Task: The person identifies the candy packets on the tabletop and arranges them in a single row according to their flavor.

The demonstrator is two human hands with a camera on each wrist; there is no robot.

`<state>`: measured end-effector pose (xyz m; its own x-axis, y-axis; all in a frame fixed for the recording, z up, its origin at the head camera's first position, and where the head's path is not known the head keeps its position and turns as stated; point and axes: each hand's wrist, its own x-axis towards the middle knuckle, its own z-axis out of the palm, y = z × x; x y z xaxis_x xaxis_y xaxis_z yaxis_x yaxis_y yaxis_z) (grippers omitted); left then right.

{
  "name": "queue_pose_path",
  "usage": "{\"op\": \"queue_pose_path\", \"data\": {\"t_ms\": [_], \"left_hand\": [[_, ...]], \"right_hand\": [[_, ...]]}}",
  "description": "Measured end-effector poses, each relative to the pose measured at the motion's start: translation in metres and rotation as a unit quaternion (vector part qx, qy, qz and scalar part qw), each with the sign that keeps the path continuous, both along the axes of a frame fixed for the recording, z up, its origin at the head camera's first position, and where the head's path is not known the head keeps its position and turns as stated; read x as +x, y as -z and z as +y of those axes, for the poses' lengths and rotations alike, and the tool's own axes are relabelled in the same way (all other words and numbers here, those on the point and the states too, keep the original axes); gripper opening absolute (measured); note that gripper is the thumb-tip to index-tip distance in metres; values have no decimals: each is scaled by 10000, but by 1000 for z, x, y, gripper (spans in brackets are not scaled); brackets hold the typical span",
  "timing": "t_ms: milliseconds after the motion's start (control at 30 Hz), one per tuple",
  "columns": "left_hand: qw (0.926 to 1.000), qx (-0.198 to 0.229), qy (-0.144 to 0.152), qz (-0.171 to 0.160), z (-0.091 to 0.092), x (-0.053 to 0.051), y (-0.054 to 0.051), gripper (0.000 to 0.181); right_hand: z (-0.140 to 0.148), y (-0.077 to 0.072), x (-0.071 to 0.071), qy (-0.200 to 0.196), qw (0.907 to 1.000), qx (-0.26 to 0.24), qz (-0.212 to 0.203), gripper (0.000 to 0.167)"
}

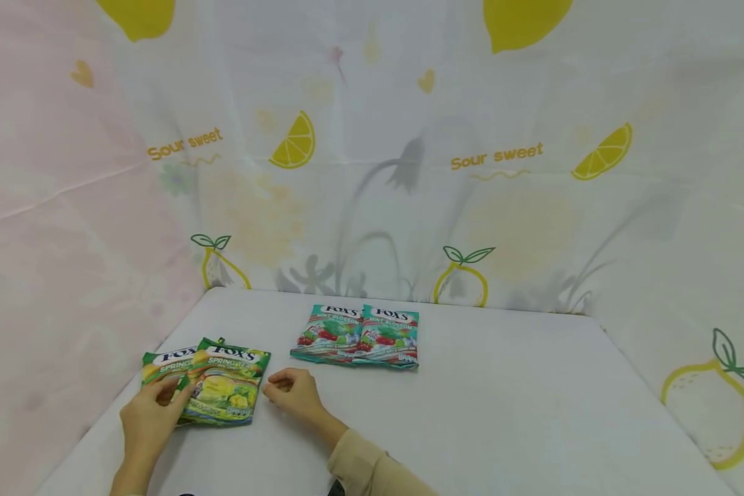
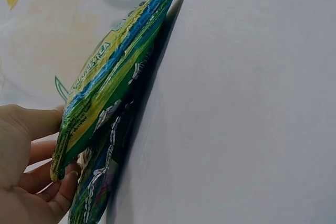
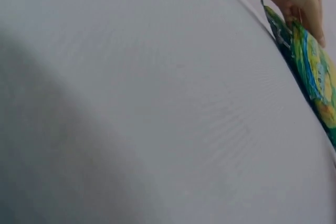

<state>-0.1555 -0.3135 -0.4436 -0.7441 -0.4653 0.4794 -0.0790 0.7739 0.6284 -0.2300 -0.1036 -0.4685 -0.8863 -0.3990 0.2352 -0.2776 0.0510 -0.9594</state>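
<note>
My left hand (image 1: 151, 417) pinches the left edge of a green and yellow Fox's Spring Tea candy bag (image 1: 229, 389), thumb on its printed face. This bag overlaps a second Spring Tea bag (image 1: 161, 363) lying under its left side. The left wrist view shows the upper bag (image 2: 113, 66) tilted, its near edge raised between thumb and fingers above the lower bag (image 2: 94, 192). My right hand (image 1: 297, 396) is beside the upper bag's right edge, its fingers loosely bent; whether they touch the edge is unclear.
Two teal and red Fox's Mint Blossom candy bags (image 1: 387, 337) lie side by side, slightly overlapping, at the back middle of the white-covered table (image 1: 508, 406). Behind the table hangs a lemon-printed cloth (image 1: 372, 207), and a pinkish cloth side (image 1: 68, 241) stands at the left.
</note>
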Motion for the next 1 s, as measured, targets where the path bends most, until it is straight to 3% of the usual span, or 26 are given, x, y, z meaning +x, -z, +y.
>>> {"op": "queue_pose_path", "data": {"t_ms": [200,367,500,667,767,1000], "left_hand": [[9973,201,208,-676,-2,2,-1,40],[9963,235,318,-759,-1,4,-3,44],[9963,347,368,-690,-1,5,-6,43],[9919,622,377,-1040,0,8,-10,44],[9894,723,382,-1202,0,8,-8,43],[9919,840,352,-882,0,8,-2,34]], "right_hand": [[-4,0,1,-256,9978,591,126,22],[-10,-2,5,-337,9950,878,338,24],[-13,-4,7,-193,9962,843,-141,21],[-13,-11,10,52,9908,706,-1157,17],[-13,-13,11,287,9852,732,-1523,13],[-13,-9,13,405,9883,579,-1352,10]]}}
